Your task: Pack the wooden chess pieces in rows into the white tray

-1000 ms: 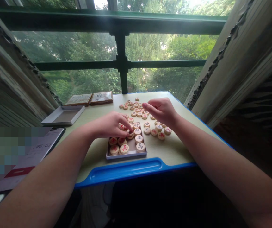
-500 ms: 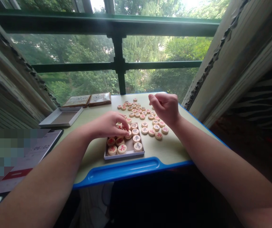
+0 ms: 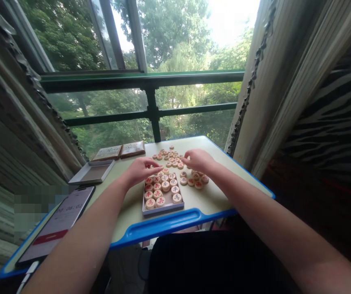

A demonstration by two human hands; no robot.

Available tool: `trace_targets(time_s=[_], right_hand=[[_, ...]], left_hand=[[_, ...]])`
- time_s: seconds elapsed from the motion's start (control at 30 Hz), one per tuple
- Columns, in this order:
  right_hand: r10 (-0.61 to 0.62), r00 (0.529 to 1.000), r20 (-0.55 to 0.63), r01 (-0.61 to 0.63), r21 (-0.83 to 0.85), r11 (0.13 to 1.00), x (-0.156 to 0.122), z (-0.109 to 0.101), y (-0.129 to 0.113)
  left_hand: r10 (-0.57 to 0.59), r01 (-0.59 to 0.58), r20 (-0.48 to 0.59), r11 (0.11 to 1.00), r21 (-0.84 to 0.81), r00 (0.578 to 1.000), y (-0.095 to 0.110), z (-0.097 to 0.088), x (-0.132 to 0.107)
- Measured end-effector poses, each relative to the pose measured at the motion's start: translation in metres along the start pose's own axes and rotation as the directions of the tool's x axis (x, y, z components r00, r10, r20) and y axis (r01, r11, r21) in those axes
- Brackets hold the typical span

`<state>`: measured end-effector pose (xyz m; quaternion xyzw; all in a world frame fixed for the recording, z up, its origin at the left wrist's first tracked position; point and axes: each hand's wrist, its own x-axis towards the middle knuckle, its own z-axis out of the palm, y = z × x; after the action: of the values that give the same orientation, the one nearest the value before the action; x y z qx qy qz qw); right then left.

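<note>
Lying in rows, wooden chess pieces (image 3: 161, 192) crowd the shallow grey tray (image 3: 163, 210).

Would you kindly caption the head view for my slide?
Left hand and right hand over wooden xiangqi pieces and a part-filled box on a desk.

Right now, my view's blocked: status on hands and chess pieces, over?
Left hand open, fingertips on packed pieces at tray far end. Right hand curled over loose pieces, grip unclear. Phone, spare box well left, clear of both.
</note>
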<state>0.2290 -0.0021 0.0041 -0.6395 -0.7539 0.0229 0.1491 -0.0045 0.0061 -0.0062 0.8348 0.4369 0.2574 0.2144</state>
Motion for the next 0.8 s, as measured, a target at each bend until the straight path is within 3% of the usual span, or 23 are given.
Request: trace_targets(time_s=[0.1, 0.27, 0.53, 0.67, 0.8], right_hand=[[0.21, 0.969, 0.134, -0.186, -0.171, 0.968, -0.017, -0.012, -0.008], [0.341, 0.933, 0.118, -0.313, -0.204, 0.928, -0.041, -0.005, -0.007], [0.316, 0.945, -0.085, -0.319, -0.027, 0.947, -0.054, 0.018, -0.003], [0.31, 0.949, -0.065, -0.312, -0.033, 0.949, -0.057, 0.018, -0.002], [0.29, 0.956, -0.041, -0.292, -0.04, 0.956, -0.058, 0.019, -0.001]], left_hand=[[-0.014, 0.013, -0.022, 1.0, -0.021, 1.0, -0.003, 0.002, 0.002], [0.016, -0.014, 0.026, 0.998, -0.063, 1.0, 0.003, 0.006, 0.002], [0.057, -0.059, -0.021, 0.996, -0.068, 0.998, 0.008, 0.003, -0.001], [0.056, -0.06, -0.057, 0.996, -0.071, 0.997, 0.011, 0.005, -0.003], [-0.002, -0.03, -0.165, 0.981, -0.189, 0.986, 0.028, 0.004, -0.006]])
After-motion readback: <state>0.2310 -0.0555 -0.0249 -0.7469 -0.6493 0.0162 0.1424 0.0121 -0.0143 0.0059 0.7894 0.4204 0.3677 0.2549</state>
